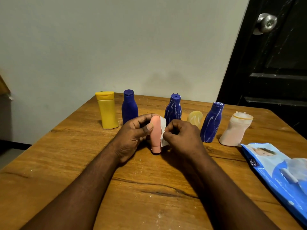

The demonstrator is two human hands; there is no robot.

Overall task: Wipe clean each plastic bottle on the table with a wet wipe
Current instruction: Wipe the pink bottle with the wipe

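Note:
My left hand [132, 133] grips a small pink bottle [155, 136] that stands cap-down on the wooden table [83, 163]. My right hand [181, 135] pinches a white wet wipe [163, 130] against the bottle's right side. Behind stand a yellow bottle [107, 110], a clean blue bottle [129, 107], two blue bottles streaked white [173, 108] [211, 122], a small yellowish bottle [195, 117] partly hidden by my right hand, and a whitish pink bottle [234, 130].
A blue wet-wipe pack [279, 176] lies at the table's right edge. A grey wall runs behind the table, and a black door [274, 63] with a metal knob stands at the back right. White specks dot the tabletop.

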